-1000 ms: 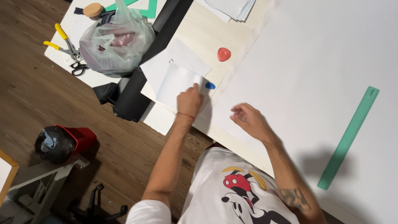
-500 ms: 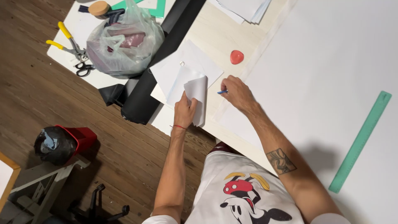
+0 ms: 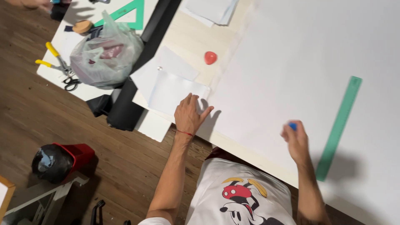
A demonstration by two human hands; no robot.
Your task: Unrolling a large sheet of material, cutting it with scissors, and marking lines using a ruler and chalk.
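The left hand (image 3: 189, 114) lies flat, fingers spread, on the small paper sheet (image 3: 175, 92) at the bench (image 3: 196, 41) edge. The right hand (image 3: 296, 139) is closed around a small blue object (image 3: 293, 125), held over the large white sheet (image 3: 300, 58), just left of the green ruler (image 3: 338, 125).

Risks:
- The small paper sheet overhangs near the bench edge; lifting the left hand may let it slide off.
- The red object (image 3: 210, 57), above the left hand, could be knocked.
- The ruler lies loose; a sleeve or wrist could shift it.
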